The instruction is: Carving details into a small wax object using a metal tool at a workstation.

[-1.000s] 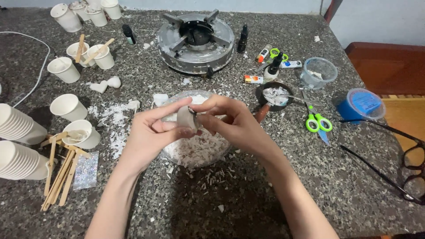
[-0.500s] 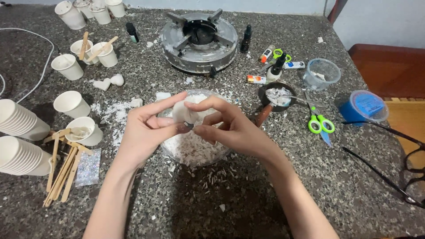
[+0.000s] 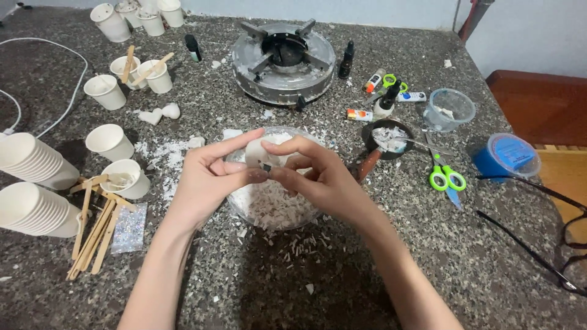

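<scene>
Both hands meet over the middle of the speckled grey stone table (image 3: 379,256), and between them sits a small white waxy lump (image 3: 258,154) with something dark and tiny at its lower edge, too small to make out. The left hand (image 3: 205,180) cups the lump from the nine o'clock side, thumb stretched over its top and fingertips curled beneath. The right hand (image 3: 318,177) closes in from three o'clock, index finger arched over the lump and thumb pinching at its lower edge. So both hands are clasped on the one piece, neither of them slack, and they are about equally near it; the lump lies squarely between them, seeming to stand a little taller than wide.

Directly under the hands is a clear round bowl heaped with white wax shavings (image 3: 272,205), and more flakes are scattered on the stone toward six o'clock. At twelve o'clock stands a round grey metal burner (image 3: 284,58). Off at nine o'clock lie stacks of white paper cups (image 3: 30,183) on their sides, with a bundle of flat wooden sticks (image 3: 92,229) just beside them toward seven o'clock and single cups standing farther up. Toward two o'clock a small dark pan with a wooden handle (image 3: 385,137) holds white bits, and green-handled scissors (image 3: 446,177) lie at three o'clock, near a blue-lidded round tub (image 3: 507,156).
</scene>
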